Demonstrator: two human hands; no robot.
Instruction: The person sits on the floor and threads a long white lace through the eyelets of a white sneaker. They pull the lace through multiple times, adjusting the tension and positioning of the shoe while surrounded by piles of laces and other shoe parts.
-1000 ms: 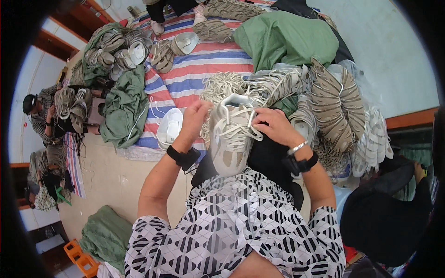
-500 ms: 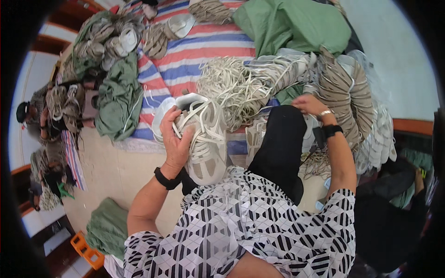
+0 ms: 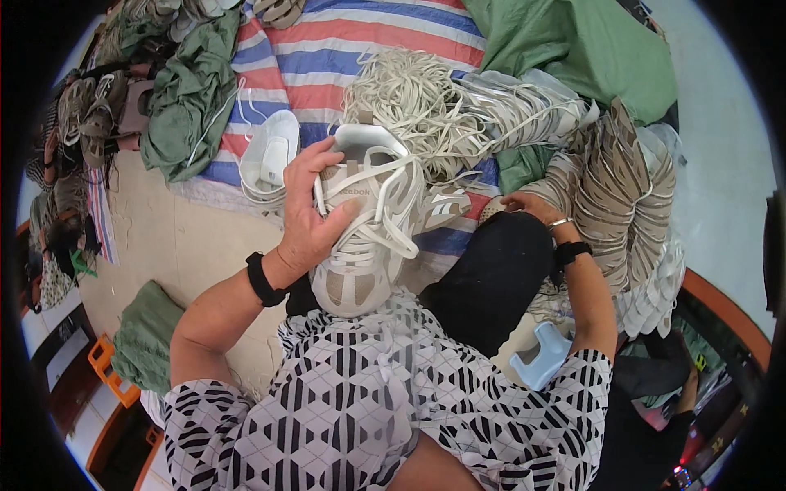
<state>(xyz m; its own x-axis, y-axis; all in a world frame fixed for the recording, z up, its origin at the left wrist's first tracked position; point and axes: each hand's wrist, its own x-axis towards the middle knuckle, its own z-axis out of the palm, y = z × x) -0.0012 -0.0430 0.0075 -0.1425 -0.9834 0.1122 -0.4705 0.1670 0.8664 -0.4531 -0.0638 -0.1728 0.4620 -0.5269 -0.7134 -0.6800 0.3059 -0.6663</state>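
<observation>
My left hand (image 3: 315, 209) grips a beige and white sneaker upper (image 3: 356, 274) at its side, thumb over the tongue and fingers behind. The shoe stands toe down against my lap. White laces (image 3: 389, 233) are threaded across its front, with loose loops hanging at the right. My right hand (image 3: 532, 206) is beyond my right knee, its fingers bent and close together beside a small tan perforated piece (image 3: 491, 210). The knee hides part of the fingers, and what they hold is not plain. Another beige upper (image 3: 443, 207) lies just right of the held shoe.
A heap of pale laces (image 3: 405, 102) lies on the striped sheet (image 3: 319, 53). Stacked tan uppers (image 3: 618, 200) stand at the right, below a green cloth (image 3: 581, 57). White shoe forms (image 3: 268, 155) lie at the left. A blue plastic stool (image 3: 544, 356) is near my right elbow.
My view has shifted, and the held shoe now stands more upright with its opening in sight. My right hand has moved nearer, its fingers now curled beside a tan piece.
</observation>
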